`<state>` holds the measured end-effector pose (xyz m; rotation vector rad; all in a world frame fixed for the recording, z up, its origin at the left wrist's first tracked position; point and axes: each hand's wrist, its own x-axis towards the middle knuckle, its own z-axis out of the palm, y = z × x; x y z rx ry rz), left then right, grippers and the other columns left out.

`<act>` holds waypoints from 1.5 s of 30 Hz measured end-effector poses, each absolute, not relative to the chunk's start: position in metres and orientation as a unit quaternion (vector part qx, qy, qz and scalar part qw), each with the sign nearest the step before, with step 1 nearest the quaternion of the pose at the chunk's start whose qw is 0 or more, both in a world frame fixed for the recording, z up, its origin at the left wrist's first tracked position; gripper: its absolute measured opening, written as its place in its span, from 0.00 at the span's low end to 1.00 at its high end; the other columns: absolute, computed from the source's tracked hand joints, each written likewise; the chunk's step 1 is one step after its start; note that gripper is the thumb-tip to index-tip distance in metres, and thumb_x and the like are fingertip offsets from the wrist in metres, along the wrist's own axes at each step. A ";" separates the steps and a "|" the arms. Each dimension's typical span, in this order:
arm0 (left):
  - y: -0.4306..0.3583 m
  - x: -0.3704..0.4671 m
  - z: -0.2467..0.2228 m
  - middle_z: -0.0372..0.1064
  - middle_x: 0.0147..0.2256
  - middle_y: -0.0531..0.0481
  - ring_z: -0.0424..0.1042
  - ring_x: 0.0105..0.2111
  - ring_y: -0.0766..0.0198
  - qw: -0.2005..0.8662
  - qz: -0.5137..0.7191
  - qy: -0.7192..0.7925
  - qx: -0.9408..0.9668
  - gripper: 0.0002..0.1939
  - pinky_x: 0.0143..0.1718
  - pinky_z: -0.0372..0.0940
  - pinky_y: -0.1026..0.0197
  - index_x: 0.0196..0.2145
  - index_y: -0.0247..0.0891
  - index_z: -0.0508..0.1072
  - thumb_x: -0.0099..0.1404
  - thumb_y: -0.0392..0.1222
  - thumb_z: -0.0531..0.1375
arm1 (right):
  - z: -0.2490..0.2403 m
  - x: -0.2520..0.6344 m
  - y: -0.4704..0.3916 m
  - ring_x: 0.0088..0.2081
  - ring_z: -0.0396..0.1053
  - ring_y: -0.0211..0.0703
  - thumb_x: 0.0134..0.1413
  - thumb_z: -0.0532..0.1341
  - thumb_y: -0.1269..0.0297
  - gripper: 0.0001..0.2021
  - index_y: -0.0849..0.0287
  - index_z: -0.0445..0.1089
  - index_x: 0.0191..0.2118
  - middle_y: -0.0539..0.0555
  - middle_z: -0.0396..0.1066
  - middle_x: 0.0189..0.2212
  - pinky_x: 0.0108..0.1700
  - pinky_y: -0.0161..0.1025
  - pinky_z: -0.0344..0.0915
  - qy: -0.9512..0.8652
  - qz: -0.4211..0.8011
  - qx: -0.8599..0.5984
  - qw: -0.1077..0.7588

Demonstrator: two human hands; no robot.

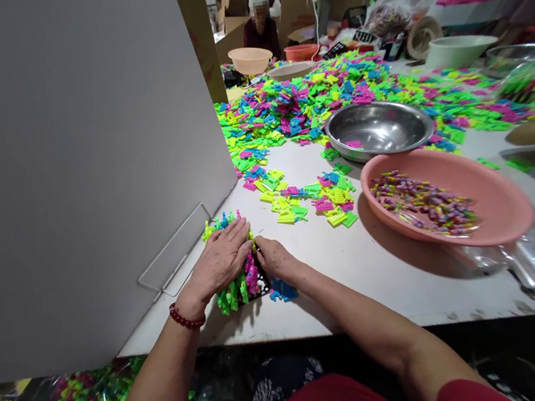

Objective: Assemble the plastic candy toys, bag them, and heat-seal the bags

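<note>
My left hand (221, 259) lies flat across a row of small plastic pieces (232, 295) in green, pink, blue and yellow, its fingers stretched out together. Under them, part of a black perforated tray (263, 286) shows. At the tray's right side my right hand (276, 259) is closed, fingers curled against the pieces; what it grips is hidden. A few blue plastic pieces (283, 290) lie on the table just below that hand. Loose comb-like pieces (332, 201) in yellow, green, pink and blue are scattered beyond both hands.
A tall grey panel (82, 168) with a wire stand (174, 251) walls off the left. On the right are a pink basin (499, 206) of small wrapped items and a steel bowl (382, 130). Behind spreads a big colourful heap (284, 107); a person (260, 34) sits beyond.
</note>
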<state>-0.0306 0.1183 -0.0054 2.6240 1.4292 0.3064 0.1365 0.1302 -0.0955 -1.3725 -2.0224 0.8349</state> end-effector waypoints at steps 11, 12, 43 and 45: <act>0.118 -0.031 -0.006 0.51 0.67 0.45 0.50 0.67 0.55 0.066 0.095 0.471 0.874 0.29 0.65 0.52 0.46 0.67 0.40 0.57 0.75 0.53 0.39 | -0.092 0.134 0.129 0.30 0.64 0.45 0.61 0.52 0.73 0.07 0.60 0.63 0.44 0.56 0.72 0.32 0.33 0.38 0.52 -0.772 0.251 -0.545 0.208; 0.118 -0.031 -0.005 0.51 0.67 0.45 0.50 0.67 0.55 0.068 0.093 0.473 0.874 0.29 0.65 0.51 0.46 0.67 0.41 0.56 0.75 0.53 0.39 | -0.094 0.135 0.129 0.30 0.65 0.45 0.61 0.53 0.73 0.08 0.60 0.63 0.45 0.56 0.73 0.32 0.33 0.38 0.52 -0.774 0.252 -0.543 0.208; 0.115 -0.030 0.003 0.45 0.69 0.46 0.45 0.69 0.58 0.068 0.062 0.475 0.875 0.29 0.65 0.50 0.46 0.68 0.38 0.53 0.75 0.51 0.37 | -0.085 0.225 0.058 0.36 0.65 0.43 0.67 0.50 0.68 0.09 0.62 0.67 0.43 0.57 0.69 0.37 0.40 0.39 0.60 -0.796 0.261 -0.507 0.202; 0.115 -0.030 0.002 0.47 0.68 0.48 0.46 0.69 0.59 0.069 0.057 0.472 0.877 0.29 0.65 0.49 0.45 0.67 0.39 0.55 0.75 0.50 0.36 | -0.089 0.216 0.072 0.34 0.65 0.42 0.63 0.56 0.65 0.06 0.60 0.67 0.41 0.53 0.70 0.35 0.39 0.39 0.60 -0.729 0.360 -0.506 0.287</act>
